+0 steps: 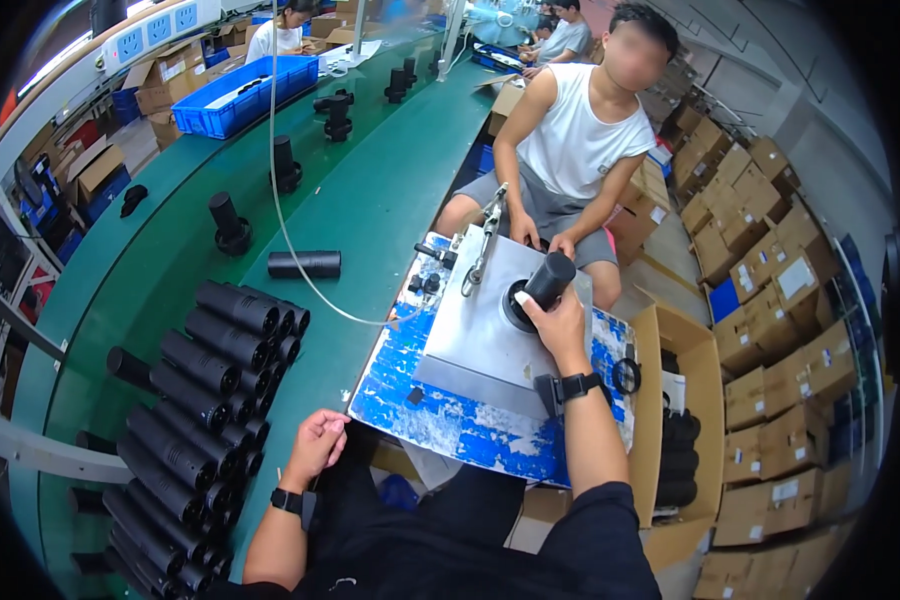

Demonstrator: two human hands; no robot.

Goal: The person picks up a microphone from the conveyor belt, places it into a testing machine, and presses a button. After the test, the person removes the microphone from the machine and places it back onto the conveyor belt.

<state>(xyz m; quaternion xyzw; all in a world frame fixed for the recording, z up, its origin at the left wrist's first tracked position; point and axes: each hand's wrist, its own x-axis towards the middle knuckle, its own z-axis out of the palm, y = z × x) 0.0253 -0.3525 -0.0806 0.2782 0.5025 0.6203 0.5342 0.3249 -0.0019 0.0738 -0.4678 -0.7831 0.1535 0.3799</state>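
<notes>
Right now the right hand (560, 322) is wrapped around a black tube (549, 280), with the fingers pressed around its lower half. The tube leans a little and its bottom end sits at the dark round hole (519, 305) in the grey metal block (475, 325). To do this well, I think the hand should keep the tube straight over the hole and push down slowly, so it does not jam or slip sideways. A firm hold low on the tube looks best, close to the hole.

The left hand (317, 445) is well apart from that grip, down at the near edge of the green table (370, 200). Its fingers are curled in loosely, and I cannot tell if anything is inside them.

The tube is short, round and dull black, with a flat top end. It looks hard and smooth, so it could slide in a sweaty palm.

Just beyond the grip, a metal lever clamp (484, 240) stands on the block. Under the block lies a worn blue board (450, 420). Far to the left of the grip, many more black tubes (205, 400) lie stacked in rows. Across from the grip sits another person in a white top (575, 130), both hands resting at the far edge of the block.
</notes>
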